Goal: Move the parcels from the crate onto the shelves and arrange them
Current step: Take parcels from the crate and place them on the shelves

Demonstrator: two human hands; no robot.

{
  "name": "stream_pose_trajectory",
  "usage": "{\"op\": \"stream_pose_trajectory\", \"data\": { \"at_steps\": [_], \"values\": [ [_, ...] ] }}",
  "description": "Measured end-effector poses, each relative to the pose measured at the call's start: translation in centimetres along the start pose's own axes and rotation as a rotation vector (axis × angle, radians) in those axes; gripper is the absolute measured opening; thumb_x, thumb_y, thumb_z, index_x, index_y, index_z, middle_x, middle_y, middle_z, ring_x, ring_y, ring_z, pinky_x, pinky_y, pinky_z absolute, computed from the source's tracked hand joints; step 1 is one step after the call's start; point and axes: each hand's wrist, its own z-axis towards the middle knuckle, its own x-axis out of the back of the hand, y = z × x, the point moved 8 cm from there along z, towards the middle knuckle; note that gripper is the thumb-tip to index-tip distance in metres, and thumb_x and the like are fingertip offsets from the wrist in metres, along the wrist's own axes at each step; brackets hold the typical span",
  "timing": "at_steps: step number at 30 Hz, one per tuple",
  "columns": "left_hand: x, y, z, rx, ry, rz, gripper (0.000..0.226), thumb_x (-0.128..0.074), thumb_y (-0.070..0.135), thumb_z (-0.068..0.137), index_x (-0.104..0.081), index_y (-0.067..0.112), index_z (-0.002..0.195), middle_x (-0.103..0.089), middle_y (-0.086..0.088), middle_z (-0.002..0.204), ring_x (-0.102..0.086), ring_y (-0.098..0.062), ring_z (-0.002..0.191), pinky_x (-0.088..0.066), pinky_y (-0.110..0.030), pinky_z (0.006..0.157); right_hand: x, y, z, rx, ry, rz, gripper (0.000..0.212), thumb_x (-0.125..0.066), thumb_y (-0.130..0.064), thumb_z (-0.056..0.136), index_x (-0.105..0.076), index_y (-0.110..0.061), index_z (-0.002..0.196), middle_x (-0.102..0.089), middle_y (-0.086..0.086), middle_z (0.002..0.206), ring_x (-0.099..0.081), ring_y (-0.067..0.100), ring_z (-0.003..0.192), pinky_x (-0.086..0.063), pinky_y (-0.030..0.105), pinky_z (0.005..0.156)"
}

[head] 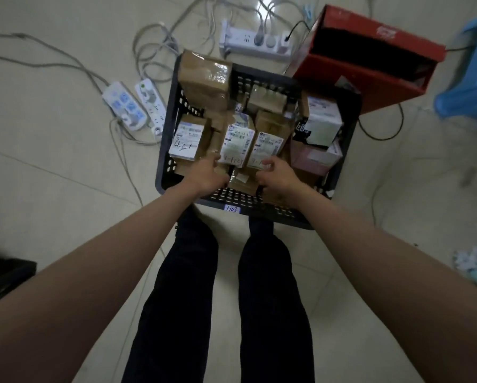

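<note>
Both of the person's arms reach down into the black perforated plastic crate (167,125), which stands on the tiled floor and is packed with parcels. The left hand (207,172) has its fingers curled at the near edge of a brown cardboard parcel with a white shipping label (236,142); whether it truly grips that parcel or one beneath it cannot be told. The right hand (276,172) hangs with fingers loosely curled just short of the neighbouring labelled brown parcel (269,140), apparently holding nothing.

Beyond the left hand's grip stands a taller tape-wrapped brown box (204,81) at the crate's far corner; outward of it, another labelled carton (186,136). Outward of the right hand sit a white and black box (319,124) and a pink package (313,157).

The cartons look stiff and probably light, so they should lift without sagging. Glossy tape may be slippery, so a hold across opposite side faces seems safer than pinching a top edge. They are wedged close, so each likely needs drawing straight up
</note>
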Motion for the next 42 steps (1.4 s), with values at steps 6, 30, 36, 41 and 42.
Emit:
{"op": "stream_pose_trajectory", "data": {
  "at_steps": [6, 30, 36, 41, 42],
  "values": [
    [-1.8, -2.3, 10.1, -0.064, 0.097, -0.111, 0.061, -0.067, 0.019, 0.089, -0.038, 0.019, 0.144, -0.055, -0.007, 0.138, -0.053, -0.026, 0.126, -0.044, -0.037, 0.102, -3.7, 0.8, 10.0, -0.015, 0.018, 0.053, 0.034, -0.067, -0.011, 0.092, -0.053, -0.017, 0.122, -0.061, 0.001, 0.121, -0.059, 0.016, 0.116, -0.052, 0.033, 0.096],
    [1.7, 2.6, -7.0, -0.282, 0.062, -0.055, 0.115, -0.089, 0.019, 0.064, -0.019, 0.033, 0.154, -0.039, -0.008, 0.134, -0.050, -0.019, 0.115, -0.048, -0.037, 0.098, -2.0, -0.9, -10.0, 0.260, 0.047, 0.125, 0.102, -0.081, -0.008, 0.073, -0.024, -0.032, 0.155, -0.037, 0.006, 0.145, -0.050, 0.026, 0.131, -0.050, 0.046, 0.104],
    [4.5, 6.8, -16.2, -0.398, 0.170, -0.014, 0.109, -0.087, 0.027, 0.070, -0.020, 0.033, 0.154, -0.042, 0.000, 0.138, -0.048, -0.004, 0.109, -0.040, -0.012, 0.088, 2.2, -3.1, -20.2, 0.401, 0.098, 0.178, 0.089, -0.072, 0.003, 0.081, -0.029, -0.023, 0.155, -0.054, -0.002, 0.144, -0.060, -0.002, 0.115, -0.054, 0.023, 0.093],
    [7.0, 11.8, -24.3, -0.526, 0.199, -0.027, 0.102, -0.083, 0.025, 0.072, -0.021, 0.039, 0.152, -0.049, 0.006, 0.140, -0.057, -0.015, 0.114, -0.056, -0.029, 0.082, 5.2, -5.4, -28.6, 0.531, 0.164, 0.161, 0.089, -0.072, -0.021, 0.078, -0.027, -0.034, 0.154, -0.047, -0.002, 0.149, -0.052, 0.017, 0.132, -0.051, 0.049, 0.101],
    [7.5, 13.0, -26.0, -0.554, 0.202, -0.023, 0.102, -0.082, 0.025, 0.072, -0.021, 0.041, 0.152, -0.049, 0.007, 0.139, -0.058, -0.016, 0.112, -0.057, -0.032, 0.081, 5.9, -5.8, -30.2, 0.558, 0.181, 0.159, 0.089, -0.071, -0.026, 0.078, -0.026, -0.035, 0.154, -0.046, -0.002, 0.150, -0.050, 0.017, 0.134, -0.050, 0.050, 0.103]
  ]
}}
